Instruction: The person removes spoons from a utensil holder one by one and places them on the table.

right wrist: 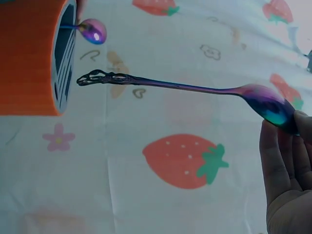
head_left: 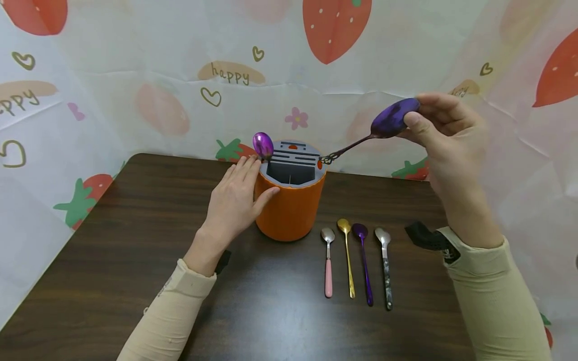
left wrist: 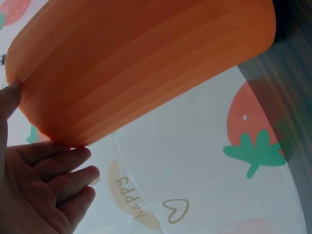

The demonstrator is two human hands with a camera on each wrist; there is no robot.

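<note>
My right hand (head_left: 451, 128) pinches a large purple iridescent spoon (head_left: 393, 118) by its bowl. The spoon's openwork handle end points down and left, overlapping the right rim of an orange utensil holder (head_left: 289, 213) in the head view; in the right wrist view a gap shows between the handle tip (right wrist: 90, 78) and the holder (right wrist: 27, 58). My left hand (head_left: 237, 200) touches the holder's upper left side, fingers mostly straight and thumb at the front rim. Another purple spoon (head_left: 263, 145) stands in the holder, bowl up, beside the left fingertips.
On the dark wooden table (head_left: 149, 240) lie a pink-handled spoon (head_left: 328, 260), a gold spoon (head_left: 347, 258), a slim purple spoon (head_left: 365, 263) and a spoon with a dark marbled handle (head_left: 386, 268), side by side. A strawberry-print sheet (head_left: 171, 55) hangs behind.
</note>
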